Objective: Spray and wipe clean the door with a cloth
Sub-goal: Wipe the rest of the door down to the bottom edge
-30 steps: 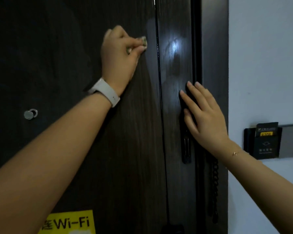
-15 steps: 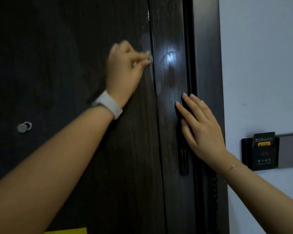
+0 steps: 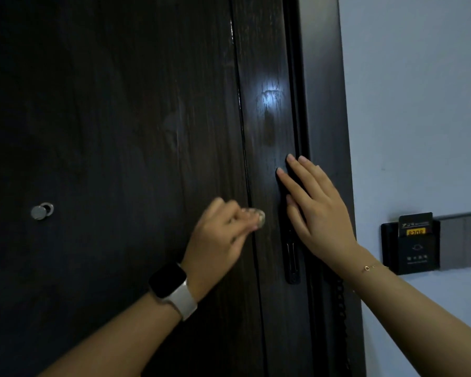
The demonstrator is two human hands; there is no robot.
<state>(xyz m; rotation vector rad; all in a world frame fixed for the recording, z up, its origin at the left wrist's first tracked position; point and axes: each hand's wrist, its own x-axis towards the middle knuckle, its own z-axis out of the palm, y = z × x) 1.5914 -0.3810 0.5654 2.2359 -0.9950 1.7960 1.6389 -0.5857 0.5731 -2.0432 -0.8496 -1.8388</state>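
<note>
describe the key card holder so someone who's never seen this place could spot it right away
Start at the dark wooden door and look right, past its frame, to the pale wall. The key card holder is a small black box mounted there, beside a grey panel. A dark card with a yellow label stands in its top slot.

The left hand (image 3: 223,235) is curled into a closed grip, pinching a small pale wad of cloth (image 3: 259,218) against the dark wood-grain door (image 3: 120,131), right at the vertical groove beside the door's edge strip. A smartwatch (image 3: 172,289) with a pale band sits on that wrist. Just to the right of this grip, the right hand (image 3: 318,213) lies flat with straight fingers on the edge strip, covering the top of a black door guard (image 3: 291,257); a thin bracelet (image 3: 370,267) circles its wrist. Well left of the grip is a metal peephole cover (image 3: 42,211). Far right, on the pale wall (image 3: 419,104), hangs a key-card holder (image 3: 411,243).
</note>
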